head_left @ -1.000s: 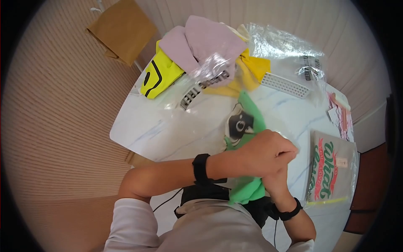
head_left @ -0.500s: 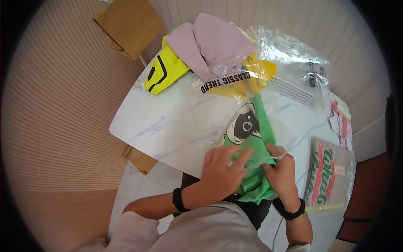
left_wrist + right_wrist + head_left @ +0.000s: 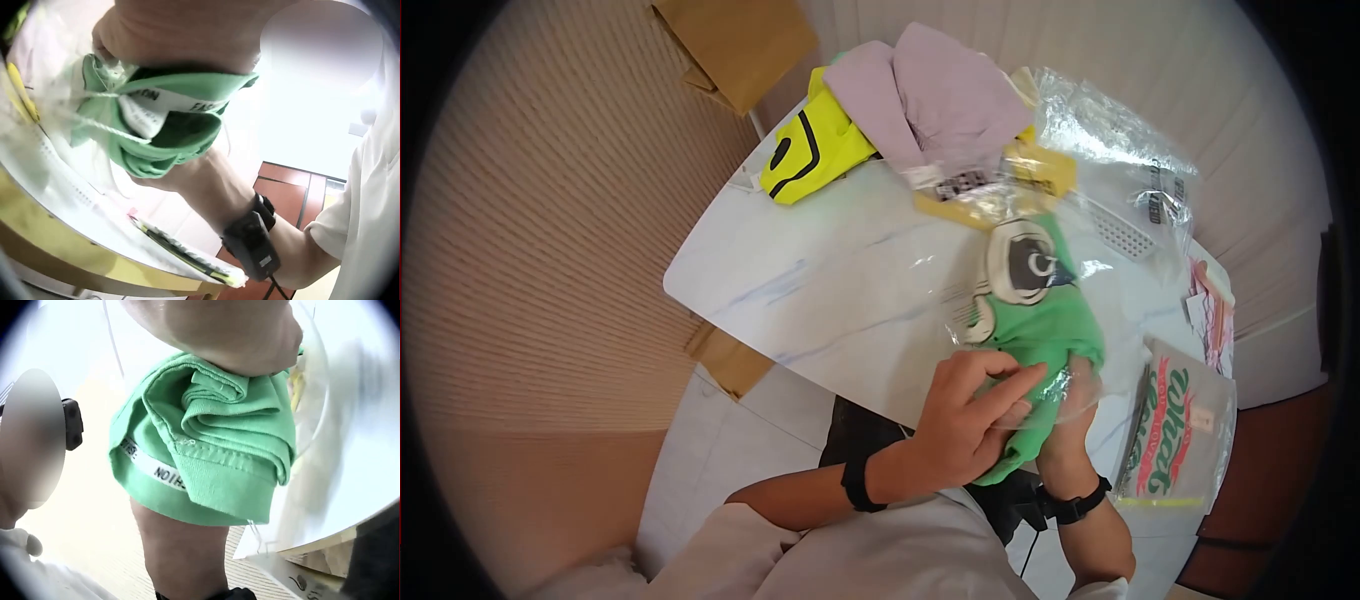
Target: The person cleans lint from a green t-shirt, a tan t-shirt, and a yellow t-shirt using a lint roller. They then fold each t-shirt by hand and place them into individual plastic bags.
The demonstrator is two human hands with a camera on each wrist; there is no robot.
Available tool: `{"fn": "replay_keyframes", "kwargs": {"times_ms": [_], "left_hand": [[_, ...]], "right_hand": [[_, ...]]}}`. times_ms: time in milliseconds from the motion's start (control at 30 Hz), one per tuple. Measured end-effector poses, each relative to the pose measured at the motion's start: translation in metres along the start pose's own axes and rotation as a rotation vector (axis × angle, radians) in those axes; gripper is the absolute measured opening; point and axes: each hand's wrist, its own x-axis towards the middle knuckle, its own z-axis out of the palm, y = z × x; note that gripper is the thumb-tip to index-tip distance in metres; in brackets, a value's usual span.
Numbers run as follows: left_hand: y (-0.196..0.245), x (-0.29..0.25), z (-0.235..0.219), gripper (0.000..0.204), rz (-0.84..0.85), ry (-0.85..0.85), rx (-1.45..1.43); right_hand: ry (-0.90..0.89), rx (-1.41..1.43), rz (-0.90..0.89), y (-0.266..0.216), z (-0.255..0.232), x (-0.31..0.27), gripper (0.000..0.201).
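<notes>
A rolled green T-shirt (image 3: 1060, 320) with a black-and-white cartoon print lies mostly within a clear plastic bag (image 3: 955, 310) over the near side of the table. My left hand (image 3: 970, 410) pinches at the bag's mouth, index finger stretched across the plastic. Opposite it, my right hand (image 3: 1068, 425) grips the shirt, its fingers partly beneath the film. The shirt's lower end sticks out between the hands. In the left wrist view, a lettered neck tape and a white tag (image 3: 142, 115) on a string show at the collar. The right wrist view shows the folded layers (image 3: 231, 425).
Mauve cloth (image 3: 945, 95), a yellow garment (image 3: 815, 150) and other yellow fabric lie at the back. Crinkled plastic (image 3: 1100, 120) and a white perforated tray (image 3: 1122, 235) are back right. A bagged grey garment (image 3: 1175, 430) and pink items (image 3: 1215, 305) lie along the right side.
The hands were close together over the green shirt, then spread apart around the bag's mouth. The shirt's printed part has turned more upright within the bag, and the right fingers have gone under the plastic.
</notes>
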Motion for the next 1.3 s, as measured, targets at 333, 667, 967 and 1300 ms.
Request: {"fn": "replay_keyframes", "kwargs": {"times_ms": [333, 667, 967, 1300], "left_hand": [[0.013, -0.011, 0.004, 0.049, 0.007, -0.012, 0.08], [0.035, -0.018, 0.023, 0.059, 0.029, -0.056, 0.084], [0.04, -0.023, 0.012, 0.067, -0.028, -0.062, -0.067], [0.044, -0.024, 0.01, 0.073, -0.041, -0.162, -0.069]], "right_hand": [[-0.652, -1.082, -0.329, -0.054, -0.011, 0.022, 0.048], [-0.69, -0.232, 0.078, -0.031, -0.018, 0.031, 0.034], [-0.61, -0.763, -0.248, -0.033, -0.009, 0.022, 0.013], [-0.621, -0.852, -0.415, -0.056, 0.007, 0.019, 0.052]]}}
